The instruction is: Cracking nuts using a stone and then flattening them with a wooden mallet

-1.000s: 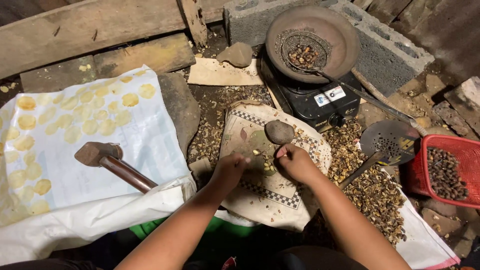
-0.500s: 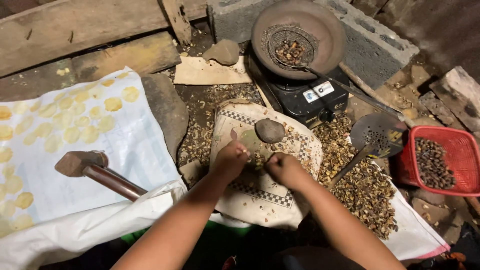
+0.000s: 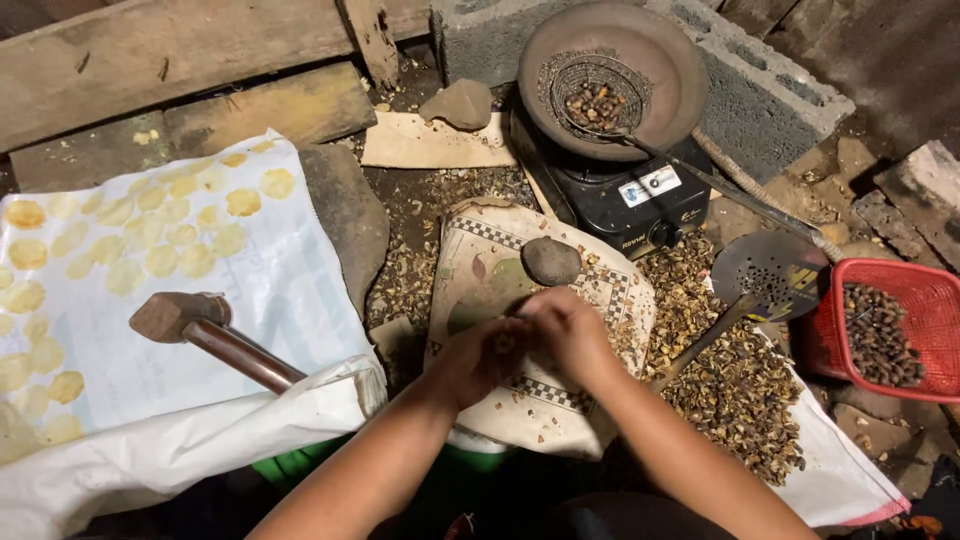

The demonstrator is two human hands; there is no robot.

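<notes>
1. I see a dirt floor (image 3: 420, 200) strewn with shell bits.
2. At 12 o'clock: concrete block (image 3: 760, 100); black stove (image 3: 620, 200) before it.
3. At 9 o'clock: white sack sheet (image 3: 180, 300), mallet (image 3: 200, 325) lying on it.
4. Centre: patterned cloth (image 3: 600, 290), round stone (image 3: 550, 260) on top.
5. At 3 o'clock: red basket (image 3: 900, 300).
6. At 11 o'clock: wooden planks (image 3: 150, 60).

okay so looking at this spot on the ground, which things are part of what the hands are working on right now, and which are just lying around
In use:
- left hand and right hand, together pinching a small brown nut
- patterned cloth beneath them
- round stone on it

Lying about:
- mallet
- red basket
- perforated ladle
- stove
</notes>
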